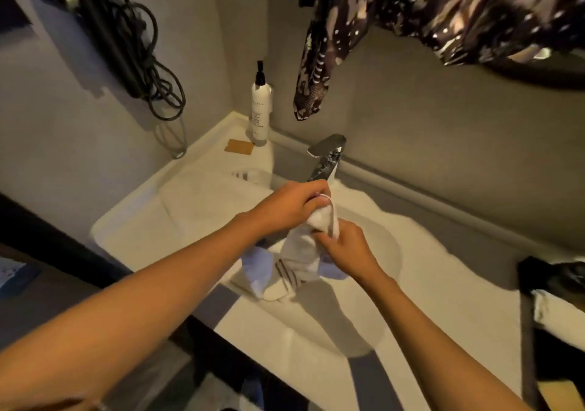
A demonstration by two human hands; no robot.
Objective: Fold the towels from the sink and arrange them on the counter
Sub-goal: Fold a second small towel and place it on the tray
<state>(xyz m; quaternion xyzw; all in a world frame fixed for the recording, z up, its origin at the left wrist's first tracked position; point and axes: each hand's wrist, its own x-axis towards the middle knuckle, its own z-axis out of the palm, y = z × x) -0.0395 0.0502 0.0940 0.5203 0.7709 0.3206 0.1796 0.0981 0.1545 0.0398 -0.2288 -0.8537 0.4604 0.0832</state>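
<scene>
Both hands lift a white towel (300, 246) over the white basin sink (389, 252).
Left hand (291, 203) pinches its top corner; right hand (345, 246) grips its edge lower down.

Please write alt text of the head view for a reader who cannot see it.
Both hands lift a white towel from the sink: the left hand grips its top, the right hand pinches it lower down. Another towel lies beneath; a bottle stands by the tap.
</scene>
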